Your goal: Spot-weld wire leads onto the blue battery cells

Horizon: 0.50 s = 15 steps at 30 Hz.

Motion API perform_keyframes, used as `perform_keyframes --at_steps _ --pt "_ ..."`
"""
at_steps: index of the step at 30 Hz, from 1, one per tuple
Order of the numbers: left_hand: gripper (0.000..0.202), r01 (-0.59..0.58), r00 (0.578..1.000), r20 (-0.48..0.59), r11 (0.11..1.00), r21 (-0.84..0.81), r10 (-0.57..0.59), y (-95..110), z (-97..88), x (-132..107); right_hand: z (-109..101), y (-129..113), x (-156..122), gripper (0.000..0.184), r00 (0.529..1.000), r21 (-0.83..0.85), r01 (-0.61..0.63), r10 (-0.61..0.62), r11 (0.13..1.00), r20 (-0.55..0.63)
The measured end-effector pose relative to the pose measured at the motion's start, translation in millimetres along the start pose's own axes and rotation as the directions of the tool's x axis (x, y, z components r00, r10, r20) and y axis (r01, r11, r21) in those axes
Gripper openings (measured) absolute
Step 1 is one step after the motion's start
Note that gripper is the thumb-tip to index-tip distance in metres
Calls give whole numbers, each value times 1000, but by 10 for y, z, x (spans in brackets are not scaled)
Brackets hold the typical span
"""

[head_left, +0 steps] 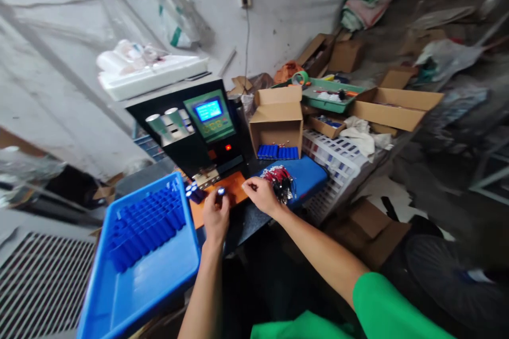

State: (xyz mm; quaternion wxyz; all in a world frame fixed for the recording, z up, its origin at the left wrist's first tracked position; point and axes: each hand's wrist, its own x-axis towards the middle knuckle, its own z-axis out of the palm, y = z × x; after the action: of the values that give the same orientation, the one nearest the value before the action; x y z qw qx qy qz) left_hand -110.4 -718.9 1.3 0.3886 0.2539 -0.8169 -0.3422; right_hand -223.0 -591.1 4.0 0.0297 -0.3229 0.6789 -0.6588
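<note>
My left hand (216, 218) is closed around a small cylindrical battery cell (221, 190), whose shiny end faces up, over an orange mat (237, 186). To its left, a few more dark blue cells (193, 192) stand at the foot of a black machine (186, 153) with a lit screen (209, 110). My right hand (260, 194) has its fingers pinched together at the right side of the mat; anything between them is too small to make out. Right beside it lies a bundle of red and black wires (283, 183) on a blue surface (310, 176).
A blue tray (139, 296) with rows of blue cells stands at left. Behind the wires is an open cardboard box (276, 130) holding blue cells. A white crate (338, 153), a green tray (332, 92) and another carton (397, 108) fill the right. A white foam tray (155, 74) tops the machine.
</note>
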Motion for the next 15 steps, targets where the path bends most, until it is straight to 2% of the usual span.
perform_keyframes --at_steps 2,5,6,8,11,15 --pt "33 -64 997 29 997 -40 65 114 75 46 -336 125 65 23 983 -17 21 -24 1000 -183" --pt "35 -157 979 122 984 -87 166 318 343 172 -903 424 193 27 886 -62 -58 23 996 -464" --pt "36 -188 969 148 978 -93 200 384 474 227 -1065 538 229 29 851 -75 -94 40 993 -524" --pt "36 -256 944 193 963 -84 268 499 781 356 -1295 761 277 30 816 -97 -142 61 985 -575" --pt "36 -364 897 258 931 -35 360 605 1274 575 -1397 1013 284 31 818 -132 -177 72 975 -571" --pt "37 -520 797 366 854 8 481 621 1817 851 -1330 1132 250 30 841 -210 -164 25 964 -540"
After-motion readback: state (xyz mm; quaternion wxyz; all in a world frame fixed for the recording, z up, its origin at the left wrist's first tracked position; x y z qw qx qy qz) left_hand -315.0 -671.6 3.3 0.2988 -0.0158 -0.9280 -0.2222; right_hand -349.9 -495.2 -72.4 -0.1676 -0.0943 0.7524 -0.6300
